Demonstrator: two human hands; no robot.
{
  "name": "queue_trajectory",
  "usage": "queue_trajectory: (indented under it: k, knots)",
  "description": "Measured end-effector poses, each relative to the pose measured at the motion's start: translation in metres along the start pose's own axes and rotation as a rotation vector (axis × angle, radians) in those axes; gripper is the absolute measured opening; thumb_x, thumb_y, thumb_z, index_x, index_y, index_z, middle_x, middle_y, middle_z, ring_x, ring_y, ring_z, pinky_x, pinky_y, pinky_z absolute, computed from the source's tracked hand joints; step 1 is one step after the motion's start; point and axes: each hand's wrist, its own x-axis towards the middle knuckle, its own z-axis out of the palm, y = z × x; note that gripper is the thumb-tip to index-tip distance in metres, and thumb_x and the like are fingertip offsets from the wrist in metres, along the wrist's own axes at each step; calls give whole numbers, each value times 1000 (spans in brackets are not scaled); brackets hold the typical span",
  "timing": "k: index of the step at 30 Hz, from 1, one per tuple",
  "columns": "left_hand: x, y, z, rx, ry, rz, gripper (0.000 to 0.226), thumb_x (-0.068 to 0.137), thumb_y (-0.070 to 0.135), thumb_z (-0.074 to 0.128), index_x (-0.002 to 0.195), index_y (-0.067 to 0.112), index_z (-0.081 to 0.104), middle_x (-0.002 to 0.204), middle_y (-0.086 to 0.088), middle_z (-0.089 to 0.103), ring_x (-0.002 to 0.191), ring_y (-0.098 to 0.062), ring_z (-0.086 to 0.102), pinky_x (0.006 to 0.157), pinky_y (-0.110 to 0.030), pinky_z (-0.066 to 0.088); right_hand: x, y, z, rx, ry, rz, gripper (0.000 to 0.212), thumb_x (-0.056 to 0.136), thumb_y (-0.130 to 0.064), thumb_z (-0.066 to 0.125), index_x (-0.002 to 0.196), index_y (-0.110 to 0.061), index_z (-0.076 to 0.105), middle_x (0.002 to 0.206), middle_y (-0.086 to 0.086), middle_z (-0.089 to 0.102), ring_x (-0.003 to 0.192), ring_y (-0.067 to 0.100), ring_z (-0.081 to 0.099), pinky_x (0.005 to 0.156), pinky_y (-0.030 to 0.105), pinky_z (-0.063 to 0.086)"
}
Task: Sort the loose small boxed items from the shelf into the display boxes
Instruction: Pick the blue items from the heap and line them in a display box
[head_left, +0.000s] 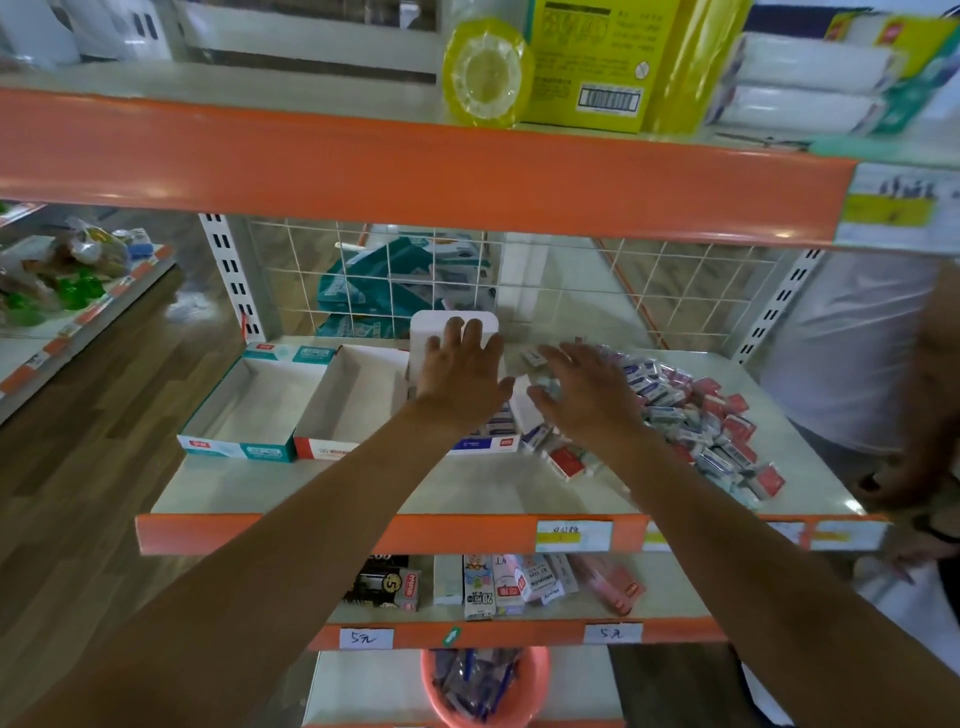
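Orange-edged shelf carries three open cartons on its left half. A teal display box and a red display box sit empty, touching side by side. The left hand, fingers straight and close together, is over a blue display box with small boxes inside. The right hand, fingers loosely spread and holding nothing, hovers at the edge of the pile of loose small boxed items on the right.

A small shop: an orange-edged steel shelf, handwritten "5" price tags below it, and packaged goods stacked above it.
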Motion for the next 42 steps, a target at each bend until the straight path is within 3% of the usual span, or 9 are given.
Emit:
queue_trajectory:
  k: [13,19,24,32,38,42]
  knots:
    - [18,54,6,-29,-39,89,46,95,41,43,134,18,43,139,-12,38,132,-30,29,101,-43,33,-17,65,-2,19,-67,125,58,91,-54,47,142,-30,38,148,-2,40,136,25,35,111,51,28]
    - [26,64,17,-11,-59,146,39,95,30,44,132,20,52,130,-10,45,122,-28,36,96,-40,38,-14,72,6,25,-89,76,45,95,-47,47,134,-26,52,146,2,45,136,24,37,112,48,29]
    - [28,75,21,-55,-45,197,28,96,22,43,113,8,59,110,-9,54,105,-24,45,87,-34,41,-10,77,13,69,-90,19,36,94,-46,47,119,-26,65,125,0,61,120,22,50,102,41,41]
    - [32,72,29,-115,-106,293,26,95,28,50,105,10,67,114,-7,62,97,-23,55,87,-34,49,-10,82,9,240,-116,-1,23,87,-38,60,98,-19,71,103,5,62,102,25,52,86,38,49]
    - [31,71,23,-142,-105,345,25,91,24,53,103,10,70,117,-7,62,96,-22,58,84,-32,50,-15,88,3,276,-145,5,22,88,-27,61,106,-18,69,108,5,63,102,26,53,86,43,50]
    - [29,71,19,-162,-49,340,23,91,24,56,102,8,67,105,-8,67,87,-20,63,76,-26,47,-14,87,2,303,-161,-10,23,89,-24,60,109,-17,70,107,4,62,99,24,56,82,36,50]
